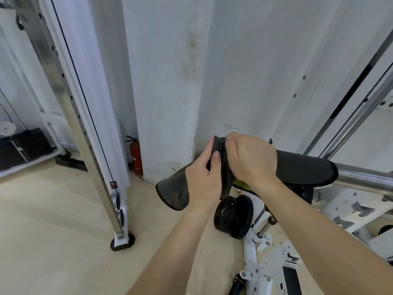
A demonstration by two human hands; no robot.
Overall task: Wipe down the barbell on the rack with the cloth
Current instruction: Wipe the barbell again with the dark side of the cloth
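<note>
Head view: two bare forearms are seen reaching in from the lower edge. A dark cloth [174, 190] is gripped at its bunched middle by both hands. The left hand [204, 182] is closed round it with thumb and fingers, and the right hand [249, 159] is curled over it from above. The cloth's right part is laid over the end of the chrome barbell [365, 176], carried on the white rack [350, 209]. Black weight plates [232, 216] are noted on the floor below. A red fire extinguisher [136, 155] is stood against the wall [170, 81] beyond.
</note>
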